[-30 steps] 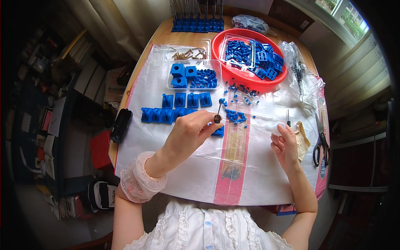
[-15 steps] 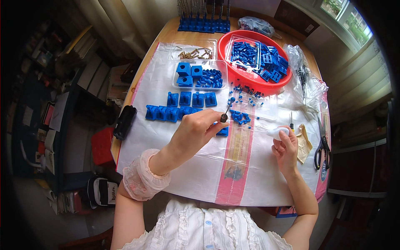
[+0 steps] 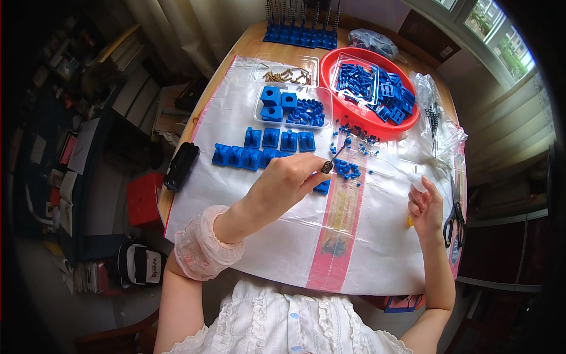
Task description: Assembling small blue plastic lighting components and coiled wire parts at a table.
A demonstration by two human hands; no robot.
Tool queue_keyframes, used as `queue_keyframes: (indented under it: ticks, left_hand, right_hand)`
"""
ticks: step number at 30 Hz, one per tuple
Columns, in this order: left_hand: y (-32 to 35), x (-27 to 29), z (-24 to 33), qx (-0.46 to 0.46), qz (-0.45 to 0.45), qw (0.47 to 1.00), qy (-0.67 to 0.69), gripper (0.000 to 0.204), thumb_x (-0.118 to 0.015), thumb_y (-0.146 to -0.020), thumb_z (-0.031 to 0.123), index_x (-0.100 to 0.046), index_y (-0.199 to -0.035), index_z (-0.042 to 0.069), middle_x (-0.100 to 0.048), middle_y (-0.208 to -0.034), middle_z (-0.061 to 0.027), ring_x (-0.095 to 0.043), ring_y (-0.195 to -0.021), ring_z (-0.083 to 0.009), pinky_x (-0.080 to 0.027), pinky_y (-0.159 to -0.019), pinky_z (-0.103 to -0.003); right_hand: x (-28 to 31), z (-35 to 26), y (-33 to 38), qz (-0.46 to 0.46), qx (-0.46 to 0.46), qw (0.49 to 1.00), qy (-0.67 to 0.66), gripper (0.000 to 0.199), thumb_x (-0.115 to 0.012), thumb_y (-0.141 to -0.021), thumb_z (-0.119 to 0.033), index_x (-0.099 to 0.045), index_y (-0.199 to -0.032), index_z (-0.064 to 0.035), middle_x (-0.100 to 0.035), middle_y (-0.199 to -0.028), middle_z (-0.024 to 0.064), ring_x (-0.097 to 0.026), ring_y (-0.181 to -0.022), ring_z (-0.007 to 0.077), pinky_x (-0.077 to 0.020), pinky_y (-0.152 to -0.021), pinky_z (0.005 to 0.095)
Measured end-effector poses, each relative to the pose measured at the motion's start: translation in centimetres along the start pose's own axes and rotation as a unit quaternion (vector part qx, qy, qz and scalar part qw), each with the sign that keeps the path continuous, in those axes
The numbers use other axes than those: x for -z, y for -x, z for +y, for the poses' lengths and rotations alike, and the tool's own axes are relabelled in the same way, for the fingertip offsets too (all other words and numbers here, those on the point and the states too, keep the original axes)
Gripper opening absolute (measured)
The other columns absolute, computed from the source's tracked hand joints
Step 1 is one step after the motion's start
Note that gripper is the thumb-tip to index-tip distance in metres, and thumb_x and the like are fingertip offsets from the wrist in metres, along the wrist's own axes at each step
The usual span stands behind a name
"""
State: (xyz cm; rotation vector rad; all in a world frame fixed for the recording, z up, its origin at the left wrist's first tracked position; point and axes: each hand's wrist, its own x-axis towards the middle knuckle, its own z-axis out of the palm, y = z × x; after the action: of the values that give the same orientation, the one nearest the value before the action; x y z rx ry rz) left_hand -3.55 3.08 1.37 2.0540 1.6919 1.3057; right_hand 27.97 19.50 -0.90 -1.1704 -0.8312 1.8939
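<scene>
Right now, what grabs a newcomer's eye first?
The red basin heaped with blue plastic parts, at the table's far right. Then the rows of blue blocks on the white sheet, mid-table. Just near of them, the left hand pinches a thin dark tool over small loose blue bits.

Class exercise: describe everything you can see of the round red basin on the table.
The red basin is a shallow round bowl, seemingly plastic, with a smooth glossy rim. It sits upright at the table's far right, partly on the white woven sheet. Inside lie many blue plastic blocks and a clear tray of smaller blue pieces. Crinkled clear bags lie at its right rim. Neither hand touches it.
</scene>
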Motion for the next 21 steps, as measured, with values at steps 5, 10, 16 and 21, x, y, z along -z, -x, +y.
queue_keyframes:
  ticks: [5, 10, 16, 21]
  left_hand:
    - [-0.1, 0.2, 0.0, -0.008, 0.004, 1.000, -0.013, 0.015, -0.078, -0.090, 0.008, -0.069, -0.095, -0.002, -0.065, -0.076, -0.0125, -0.065, -0.060, -0.0218, -0.051, -0.056, -0.033]
    - [-0.1, 0.1, 0.1, -0.014, 0.017, 1.000, 0.000, 0.015, -0.079, -0.089, 0.008, -0.069, -0.094, -0.002, -0.065, -0.076, -0.0127, -0.065, -0.062, -0.0237, -0.051, -0.057, -0.034]
    - [0.0, 0.2, 0.1, -0.009, 0.013, 1.000, -0.005, 0.015, -0.079, -0.088, 0.007, -0.069, -0.095, -0.002, -0.067, -0.079, -0.0133, -0.067, -0.069, -0.0283, -0.053, -0.062, -0.036]
    - [0.0, 0.1, 0.0, -0.007, 0.012, 1.000, -0.004, 0.015, -0.080, -0.088, 0.006, -0.071, -0.097, -0.002, -0.070, -0.085, -0.0146, -0.068, -0.073, -0.0295, -0.054, -0.064, -0.036]
  right_hand:
    - [-0.9, -0.7, -0.8, -0.048, -0.021, 0.998, 0.038, 0.023, -0.069, -0.096, -0.030, -0.062, -0.103, -0.0100, -0.043, -0.068, -0.0072, -0.033, -0.054, 0.0020, -0.0208, -0.043, 0.0207]
    - [-1.8, -0.2, -1.7, -0.049, -0.036, 0.997, 0.053, 0.023, -0.074, -0.092, -0.028, -0.059, -0.098, -0.0112, -0.045, -0.068, -0.0071, -0.036, -0.054, 0.0019, -0.0204, -0.043, 0.0211]
    - [-3.7, 0.3, -1.8, -0.046, -0.025, 0.997, 0.063, 0.026, -0.077, -0.089, -0.024, -0.053, -0.087, -0.0157, -0.047, -0.068, -0.0069, -0.036, -0.055, 0.0023, -0.0196, -0.043, 0.0214]
    - [-4.2, 0.6, -1.9, -0.065, -0.026, 0.995, 0.073, 0.024, -0.075, -0.091, -0.023, -0.052, -0.086, -0.0166, -0.047, -0.069, -0.0076, -0.035, -0.055, 0.0010, -0.0193, -0.042, 0.0208]
